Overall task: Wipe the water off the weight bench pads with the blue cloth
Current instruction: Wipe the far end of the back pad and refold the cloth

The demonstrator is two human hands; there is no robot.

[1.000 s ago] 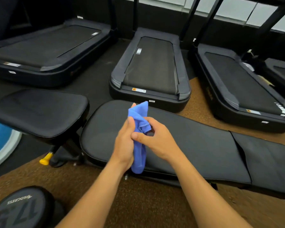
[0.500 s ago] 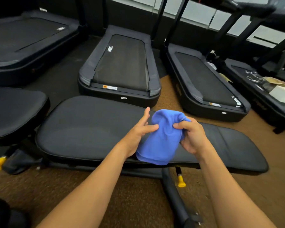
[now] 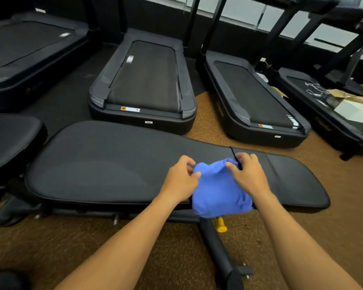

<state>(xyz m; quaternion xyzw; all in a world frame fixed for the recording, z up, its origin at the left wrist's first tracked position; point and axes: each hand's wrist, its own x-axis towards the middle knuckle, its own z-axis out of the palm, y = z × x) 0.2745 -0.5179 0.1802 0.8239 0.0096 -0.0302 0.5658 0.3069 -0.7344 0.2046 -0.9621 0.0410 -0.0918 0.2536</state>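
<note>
Left hand: the left hand (image 3: 179,178) pinches the left top edge of the cloth between thumb and curled fingers.
Right hand: the right hand (image 3: 247,174) grips the right top edge of the cloth, fingers curled over it.
Cloth: the blue cloth (image 3: 218,191) hangs between the two hands, spread open and bunched at the top; its lower part drapes past the near edge of the long pad.
Long pad: the long black bench pad (image 3: 113,164) lies flat under and beyond both hands, stretching far to the left and to the right. A dark slit (image 3: 233,154) in its cover shows just beyond the right hand. Whether the cloth touches the pad cannot be told.
Seat pad: a second black pad (image 3: 11,141) sits well to the left of the left hand.
Bench frame: a black leg (image 3: 216,245) runs toward the viewer, below the cloth, with a yellow knob (image 3: 221,225) just under the cloth's lower edge.
Beyond the hands: treadmills (image 3: 147,80) stand in a row on the far side of the bench.
Floor: brown carpet (image 3: 92,243) lies beneath both forearms.
</note>
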